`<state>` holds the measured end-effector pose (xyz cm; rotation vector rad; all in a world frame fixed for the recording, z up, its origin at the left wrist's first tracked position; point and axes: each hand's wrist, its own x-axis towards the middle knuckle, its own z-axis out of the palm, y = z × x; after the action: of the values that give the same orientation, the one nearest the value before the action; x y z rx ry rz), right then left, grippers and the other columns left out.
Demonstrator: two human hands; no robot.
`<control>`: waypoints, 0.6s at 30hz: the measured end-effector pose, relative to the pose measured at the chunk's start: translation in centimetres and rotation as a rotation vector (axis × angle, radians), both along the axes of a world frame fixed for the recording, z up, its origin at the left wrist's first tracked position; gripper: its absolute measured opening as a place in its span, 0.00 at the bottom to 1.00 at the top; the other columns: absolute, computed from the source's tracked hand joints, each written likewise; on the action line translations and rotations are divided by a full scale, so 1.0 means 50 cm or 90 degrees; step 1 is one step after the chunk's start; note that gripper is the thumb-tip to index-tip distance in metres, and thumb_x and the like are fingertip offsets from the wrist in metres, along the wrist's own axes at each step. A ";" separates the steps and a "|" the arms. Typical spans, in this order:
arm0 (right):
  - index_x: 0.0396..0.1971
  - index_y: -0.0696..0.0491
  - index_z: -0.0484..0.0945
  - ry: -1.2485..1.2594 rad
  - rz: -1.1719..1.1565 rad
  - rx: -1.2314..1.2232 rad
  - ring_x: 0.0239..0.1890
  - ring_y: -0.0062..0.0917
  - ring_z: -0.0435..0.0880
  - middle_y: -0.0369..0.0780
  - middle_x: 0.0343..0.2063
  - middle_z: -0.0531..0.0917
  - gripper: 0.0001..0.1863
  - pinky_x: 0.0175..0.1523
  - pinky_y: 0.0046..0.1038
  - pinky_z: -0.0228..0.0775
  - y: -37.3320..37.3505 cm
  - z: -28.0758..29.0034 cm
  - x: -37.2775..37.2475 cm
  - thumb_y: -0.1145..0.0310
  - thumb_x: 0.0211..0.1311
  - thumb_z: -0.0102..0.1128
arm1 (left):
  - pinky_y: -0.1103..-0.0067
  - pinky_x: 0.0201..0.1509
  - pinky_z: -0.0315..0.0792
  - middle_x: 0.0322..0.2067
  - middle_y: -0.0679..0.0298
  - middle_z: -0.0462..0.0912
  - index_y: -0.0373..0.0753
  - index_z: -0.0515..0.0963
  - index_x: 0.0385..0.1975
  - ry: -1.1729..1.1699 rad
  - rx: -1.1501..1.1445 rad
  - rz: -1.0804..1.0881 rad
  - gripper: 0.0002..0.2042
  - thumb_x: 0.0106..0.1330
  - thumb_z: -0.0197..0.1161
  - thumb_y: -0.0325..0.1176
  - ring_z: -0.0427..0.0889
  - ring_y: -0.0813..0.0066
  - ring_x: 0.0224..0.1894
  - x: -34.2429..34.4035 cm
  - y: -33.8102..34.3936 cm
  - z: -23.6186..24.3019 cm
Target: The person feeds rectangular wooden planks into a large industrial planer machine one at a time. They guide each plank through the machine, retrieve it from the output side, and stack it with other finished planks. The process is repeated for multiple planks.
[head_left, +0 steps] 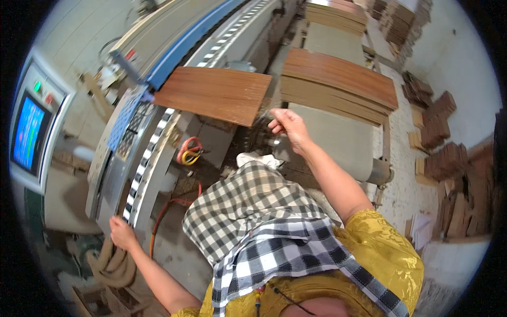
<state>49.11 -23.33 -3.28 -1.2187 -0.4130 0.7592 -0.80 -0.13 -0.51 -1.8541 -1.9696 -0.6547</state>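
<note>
A brown wood-grain board [216, 95] lies across the near part of the long machine, its left end by the blue guard [182, 45] and its right end jutting past the striped rail [145, 164]. My right hand [290, 128] hangs just off the board's right corner, apart from it, fingers curled with nothing visible in them. Down at the machine's near end, my left hand [122, 232] is closed beside the metal bed [113, 185]; whatever its fingers may grip is hidden.
To the right, a stack of wood-grain boards [338, 79] sits on a grey conveyor belt [338, 142], with another stack [338, 13] behind. A control screen [29, 132] stands at left. Orange hoses [156, 227] hang under the machine. Brown pieces [443, 158] are piled along the right wall.
</note>
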 end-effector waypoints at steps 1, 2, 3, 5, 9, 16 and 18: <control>0.44 0.56 0.71 -0.011 -0.059 0.006 0.22 0.15 0.74 0.37 0.25 0.79 0.17 0.29 0.17 0.67 -0.031 -0.004 0.035 0.62 0.60 0.52 | 0.56 0.28 0.66 0.23 0.48 0.77 0.43 0.74 0.31 -0.004 -0.002 -0.001 0.18 0.65 0.38 0.47 0.75 0.44 0.26 -0.004 0.005 -0.001; 0.52 0.56 0.65 -0.042 -0.129 -0.010 0.22 0.15 0.73 0.37 0.26 0.79 0.21 0.29 0.17 0.67 -0.068 -0.022 0.080 0.64 0.60 0.51 | 0.57 0.29 0.66 0.25 0.49 0.78 0.43 0.74 0.31 -0.009 -0.021 0.020 0.19 0.65 0.38 0.47 0.75 0.45 0.27 -0.002 0.006 0.000; 0.54 0.56 0.62 -0.103 -0.212 -0.017 0.21 0.14 0.73 0.36 0.25 0.79 0.23 0.28 0.16 0.67 -0.115 -0.051 0.135 0.64 0.60 0.52 | 0.57 0.30 0.66 0.26 0.49 0.78 0.43 0.75 0.31 -0.014 -0.043 0.044 0.19 0.65 0.38 0.47 0.75 0.45 0.28 -0.001 0.004 0.002; 0.58 0.54 0.55 -0.176 -0.396 -0.064 0.20 0.13 0.71 0.36 0.24 0.79 0.27 0.27 0.15 0.65 -0.215 -0.067 0.223 0.64 0.60 0.51 | 0.59 0.32 0.67 0.30 0.52 0.79 0.44 0.75 0.32 -0.016 -0.059 0.039 0.19 0.66 0.36 0.47 0.76 0.48 0.32 -0.016 0.013 -0.003; 0.62 0.55 0.45 -0.231 -0.699 -0.114 0.17 0.16 0.72 0.38 0.22 0.79 0.34 0.24 0.19 0.65 -0.416 -0.070 0.391 0.66 0.59 0.50 | 0.62 0.34 0.67 0.31 0.56 0.80 0.45 0.77 0.34 -0.001 -0.063 0.029 0.20 0.66 0.36 0.47 0.76 0.51 0.34 -0.019 0.026 -0.008; 0.52 0.53 0.68 -0.197 -0.698 -0.358 0.14 0.17 0.74 0.37 0.15 0.79 0.28 0.23 0.22 0.66 -0.514 -0.032 0.499 0.53 0.55 0.54 | 0.61 0.34 0.67 0.32 0.55 0.79 0.44 0.76 0.33 -0.024 -0.073 0.026 0.20 0.66 0.36 0.47 0.76 0.51 0.33 -0.008 0.013 -0.002; 0.48 0.53 0.73 -0.246 -0.733 -0.408 0.14 0.16 0.74 0.37 0.12 0.78 0.25 0.23 0.21 0.66 -0.501 -0.024 0.480 0.51 0.54 0.55 | 0.61 0.34 0.66 0.32 0.55 0.79 0.44 0.76 0.33 -0.031 -0.073 0.030 0.20 0.66 0.36 0.46 0.75 0.50 0.33 -0.002 0.007 0.002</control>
<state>73.12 -48.40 -4.50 -1.9076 0.2852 -0.3939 -0.92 0.24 -0.39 -1.8663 -2.1162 -0.5904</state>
